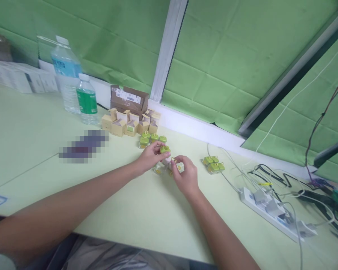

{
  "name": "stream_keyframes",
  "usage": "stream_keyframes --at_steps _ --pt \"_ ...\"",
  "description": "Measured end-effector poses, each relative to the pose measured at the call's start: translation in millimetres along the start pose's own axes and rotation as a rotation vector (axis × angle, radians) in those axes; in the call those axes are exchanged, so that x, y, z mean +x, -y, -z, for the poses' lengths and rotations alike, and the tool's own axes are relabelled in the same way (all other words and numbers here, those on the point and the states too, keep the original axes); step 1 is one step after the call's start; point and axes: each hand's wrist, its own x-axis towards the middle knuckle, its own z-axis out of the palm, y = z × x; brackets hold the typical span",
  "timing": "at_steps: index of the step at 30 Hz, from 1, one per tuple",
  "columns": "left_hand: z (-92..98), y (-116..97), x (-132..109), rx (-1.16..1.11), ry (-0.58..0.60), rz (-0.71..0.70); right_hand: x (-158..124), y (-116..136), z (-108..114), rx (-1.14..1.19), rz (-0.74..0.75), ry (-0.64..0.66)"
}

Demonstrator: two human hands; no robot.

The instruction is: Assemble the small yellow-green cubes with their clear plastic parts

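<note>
My left hand (148,157) pinches a small green cap (165,149) between thumb and fingers, above the middle of the table. Close beside it, my right hand (186,173) is closed with thumb and forefinger on a small yellow loop piece (173,160). Below and between the hands lie clear little containers (159,168) with yellow bits, partly hidden by the fingers. Just behind my left hand stands a cluster of small clear jars with green looped lids (144,141). A second cluster of green-lidded jars (213,165) sits to the right of my right hand.
Several opened small cardboard boxes (118,128) stand before a brown carton (129,100) at the back. Two water bottles (87,102) are at left, near a blurred dark object (84,147). A power strip (266,210) with plugs and tangled cables occupies the right side.
</note>
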Motion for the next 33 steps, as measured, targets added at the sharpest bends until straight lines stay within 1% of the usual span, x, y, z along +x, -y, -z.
stream_keyframes --at_steps 4,11,13,16,18,20,24,27,29,33 --pt "-0.4 -1 -2 -0.081 0.029 0.026 -1 0 -1 0.013 -0.030 0.004" --pt "-1.0 -4 -6 -0.123 0.091 0.060 -1 -1 -1 0.052 -0.101 0.004" --pt "-1.0 -6 -6 -0.114 0.146 0.067 -1 -2 -1 0.057 -0.109 0.010" --pt "-0.1 -8 -6 -0.064 0.259 0.091 -2 -2 -1 0.059 -0.114 0.015" --pt "0.4 -7 -6 -0.036 0.297 0.093 -1 -2 -1 0.072 -0.112 0.011" --pt "0.3 -7 -6 -0.029 0.291 0.086 -1 -2 -1 0.097 -0.110 0.004" --pt "-0.8 -8 -6 -0.029 0.237 0.100 -2 0 -1 0.159 -0.109 -0.007" --pt "-1.3 -10 -7 -0.033 0.247 0.109 -3 3 -4 0.207 -0.117 -0.014" --pt "-1.8 -12 -8 -0.069 0.271 0.110 -3 4 -6 0.288 -0.172 -0.020" --pt "-4.4 -12 -11 -0.166 0.295 0.120 -2 2 -11 0.555 -0.390 -0.027"
